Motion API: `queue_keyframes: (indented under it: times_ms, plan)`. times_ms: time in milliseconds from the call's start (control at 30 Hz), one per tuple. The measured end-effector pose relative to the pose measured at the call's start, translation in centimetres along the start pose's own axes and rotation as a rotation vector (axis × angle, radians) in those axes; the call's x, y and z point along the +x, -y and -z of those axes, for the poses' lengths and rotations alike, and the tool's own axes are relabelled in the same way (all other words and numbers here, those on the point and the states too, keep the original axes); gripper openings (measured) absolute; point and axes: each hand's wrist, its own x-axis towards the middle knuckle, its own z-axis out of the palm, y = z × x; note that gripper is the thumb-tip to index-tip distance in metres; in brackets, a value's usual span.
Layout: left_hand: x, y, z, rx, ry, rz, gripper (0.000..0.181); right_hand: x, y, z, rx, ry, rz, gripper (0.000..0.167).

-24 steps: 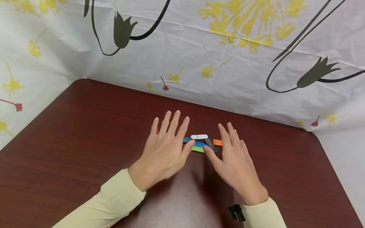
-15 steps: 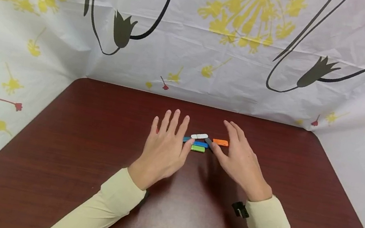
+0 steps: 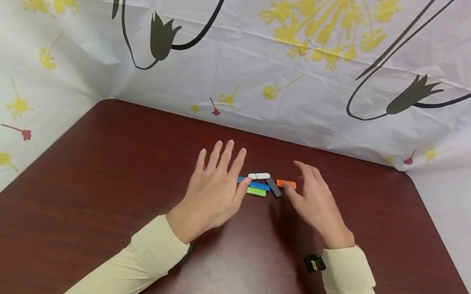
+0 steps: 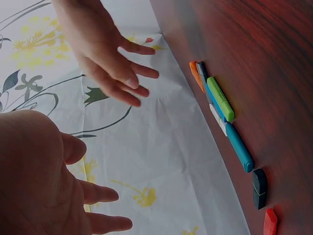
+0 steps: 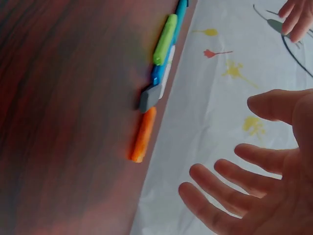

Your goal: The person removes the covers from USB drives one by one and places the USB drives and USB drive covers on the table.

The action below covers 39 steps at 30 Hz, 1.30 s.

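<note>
Several highlighter-like sticks lie in a loose row: orange, dark grey, white, blue and green. In the left wrist view teal, black and red ones continue the row. My left hand is held palm down with spread fingers over the row's left part, partly hiding it, and holds nothing. My right hand hovers beside the orange stick, thumb tip overlapping its edge in the head view, fingers relaxed around nothing.
The dark red-brown table reaches back to a white cloth with yellow and grey flower prints, which also hangs at both sides. A small black device shows at my right wrist.
My right hand has moved to the right, uncovering the grey and orange sticks. My left hand has stayed nearly in place. The sticks appear unmoved.
</note>
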Motion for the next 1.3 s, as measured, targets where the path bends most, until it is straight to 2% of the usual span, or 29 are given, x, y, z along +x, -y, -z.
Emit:
queue_keyframes:
  times_ms: [167, 400, 567, 667, 1000, 1200, 1300]
  plan:
    - [0.1, 0.0, 0.0, -0.001, -0.005, -0.001, 0.066, 0.9, -1.1, -0.6, -0.034, 0.122, -0.002, 0.064]
    - [0.2, 0.1, 0.2, -0.008, 0.001, 0.01, 0.066, 1.1, -1.4, -1.5, -0.043, 0.293, 0.042, 0.064]
    - [0.3, 0.2, 0.3, -0.013, 0.015, 0.026, 0.066, 1.1, -1.5, -1.7, -0.055, 0.374, 0.05, 0.063]
    - [0.2, 0.2, 0.4, -0.016, 0.029, 0.032, 0.066, 1.0, -1.5, -1.5, -0.077, 0.372, 0.066, 0.06]
    - [0.2, 0.3, 0.4, -0.019, 0.029, 0.039, 0.067, 0.5, -2.2, -0.4, -0.168, 0.271, 0.123, 0.038]
    - [0.2, 0.3, 0.5, -0.019, 0.037, 0.047, 0.067, 0.6, -3.0, -0.2, -0.162, 0.294, 0.105, 0.023]
    - [0.2, 0.3, 0.5, -0.019, 0.034, 0.052, 0.067, 0.7, -3.2, -0.1, -0.156, 0.318, 0.069, 0.019]
